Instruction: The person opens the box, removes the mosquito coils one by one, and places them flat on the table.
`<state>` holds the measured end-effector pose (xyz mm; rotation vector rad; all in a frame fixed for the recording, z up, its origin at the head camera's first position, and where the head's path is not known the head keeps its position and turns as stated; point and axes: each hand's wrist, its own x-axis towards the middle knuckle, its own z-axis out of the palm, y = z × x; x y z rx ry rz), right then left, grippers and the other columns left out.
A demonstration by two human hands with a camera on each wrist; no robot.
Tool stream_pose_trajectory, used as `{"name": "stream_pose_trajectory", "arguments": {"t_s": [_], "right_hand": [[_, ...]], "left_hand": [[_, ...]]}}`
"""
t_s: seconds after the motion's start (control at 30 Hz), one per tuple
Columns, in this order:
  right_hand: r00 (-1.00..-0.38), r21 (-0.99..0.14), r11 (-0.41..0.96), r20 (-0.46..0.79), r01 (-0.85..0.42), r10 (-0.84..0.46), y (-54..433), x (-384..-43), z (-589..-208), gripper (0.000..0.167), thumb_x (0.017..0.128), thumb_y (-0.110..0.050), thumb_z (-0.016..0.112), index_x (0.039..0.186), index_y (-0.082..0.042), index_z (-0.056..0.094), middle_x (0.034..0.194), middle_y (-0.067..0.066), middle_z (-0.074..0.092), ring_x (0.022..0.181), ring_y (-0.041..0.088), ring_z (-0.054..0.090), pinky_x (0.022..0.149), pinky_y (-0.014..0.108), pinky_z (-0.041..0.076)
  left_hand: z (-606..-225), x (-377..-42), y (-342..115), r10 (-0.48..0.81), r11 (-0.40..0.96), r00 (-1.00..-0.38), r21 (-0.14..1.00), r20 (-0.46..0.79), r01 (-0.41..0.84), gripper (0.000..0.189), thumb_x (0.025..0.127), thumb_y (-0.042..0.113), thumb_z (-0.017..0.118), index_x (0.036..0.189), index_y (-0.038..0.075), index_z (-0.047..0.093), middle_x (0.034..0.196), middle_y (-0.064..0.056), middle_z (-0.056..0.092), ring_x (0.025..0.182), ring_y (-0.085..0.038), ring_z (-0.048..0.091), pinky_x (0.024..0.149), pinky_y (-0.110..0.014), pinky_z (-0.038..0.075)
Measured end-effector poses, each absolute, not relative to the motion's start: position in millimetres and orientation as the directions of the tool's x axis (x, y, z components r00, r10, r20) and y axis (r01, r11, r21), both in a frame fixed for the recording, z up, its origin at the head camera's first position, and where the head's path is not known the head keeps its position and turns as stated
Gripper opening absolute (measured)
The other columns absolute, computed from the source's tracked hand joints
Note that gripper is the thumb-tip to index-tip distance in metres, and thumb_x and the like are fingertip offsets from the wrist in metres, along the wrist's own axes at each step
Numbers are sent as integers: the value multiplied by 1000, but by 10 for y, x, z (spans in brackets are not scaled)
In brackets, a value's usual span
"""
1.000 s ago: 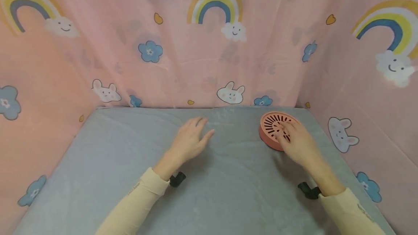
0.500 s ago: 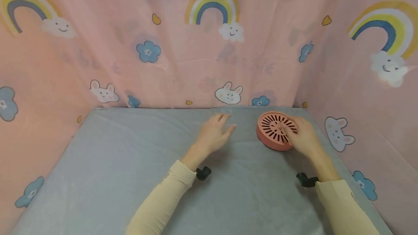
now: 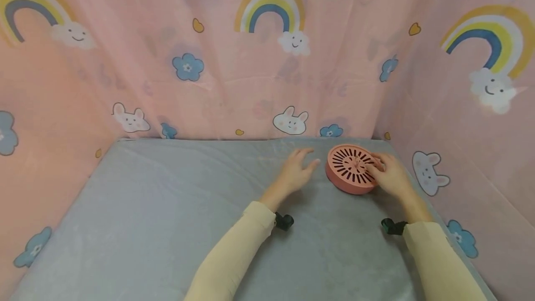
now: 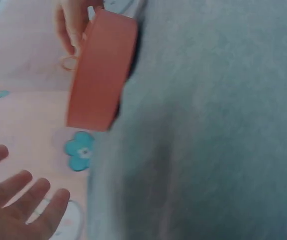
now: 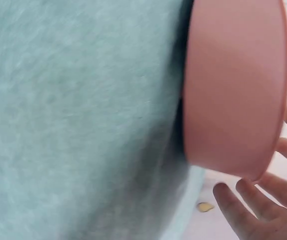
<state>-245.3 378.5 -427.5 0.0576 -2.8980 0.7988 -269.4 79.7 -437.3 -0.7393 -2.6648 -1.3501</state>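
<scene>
A round, salmon-pink box point(image 3: 348, 184) with a radially slotted lid, resembling a mosquito coil holder, rests on the grey-blue cloth at the far right. A small ring point(image 4: 69, 63) stands up from its lid. My right hand point(image 3: 392, 176) is at the box's right side, thumb over the lid and fingers by the rim; in the right wrist view, its fingers point(image 5: 233, 205) look extended and loosely spread. Whether they press the wall is unclear. My left hand point(image 3: 294, 171) hovers left of the box, apart from it, with its fingers point(image 4: 36, 195) spread.
The grey-blue cloth point(image 3: 167, 212) covers the table. Pink printed curtains point(image 3: 234, 82) enclose the back and both sides, the right one point(image 3: 472, 152) close to my right hand. A black wrist camera point(image 3: 284, 222) sits under my left wrist, another point(image 3: 393, 226) under my right.
My left hand has moved right, towards the box. My right hand has drawn back from the lid's centre to its right rim. The view has shifted slightly; the box stays in place.
</scene>
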Motion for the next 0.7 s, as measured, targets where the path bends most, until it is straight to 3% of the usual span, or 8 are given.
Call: {"name": "stream_pose_trajectory", "arguments": {"t_s": [0.23,0.5,0.7], "right_hand": [[-998,-605,796,42,8,42,3894,-2482,-4400,64,106,-39,51,151,5,39,151,38,34,135,58,36,105,73,34],[-1000,-668,744,-9,25,26,3964,-2476,-4456,64,106,-39,51,152,4,38,154,36,32,135,56,38,107,70,34],[-1000,-701,712,-3,22,29,3974,-2470,-4480,64,106,-38,52,153,3,39,155,35,33,137,54,35,109,69,32]], "left_hand": [[-4481,-2733,1045,370,380,-912,868,175,320,48,106,34,57,147,10,53,146,-11,52,128,-28,55,101,-39,51],[-4553,-2706,1309,345,429,-935,873,77,231,46,103,35,61,146,17,55,132,-10,57,101,-15,55,75,-30,50],[-4641,-2703,1464,348,427,-936,878,61,216,44,103,32,62,143,16,57,127,-5,58,102,-12,53,85,-29,50]]}}
